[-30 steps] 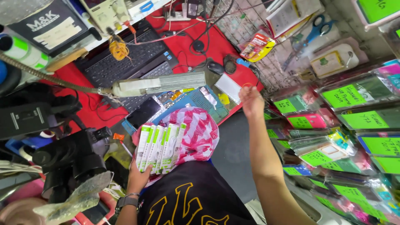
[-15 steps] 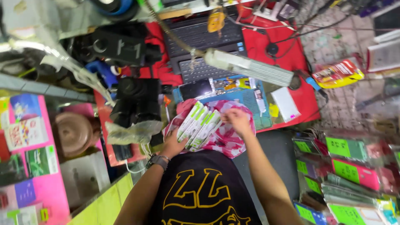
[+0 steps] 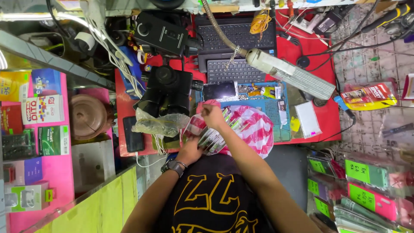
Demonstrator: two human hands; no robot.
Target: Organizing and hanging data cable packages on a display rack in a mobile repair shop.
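Left hand: grasping the white-and-green packets from below, over the lap
Right hand: fingers seemingly pinching the packets' top edge; blurred
Bag: pink-and-white, under the packets
Microscope: just left; mat beyond

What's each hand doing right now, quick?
Left hand: closed, holding the fanned white-and-green packets.
Right hand: fingers closed, pinching the packets' top over the pink-and-white plastic bag.
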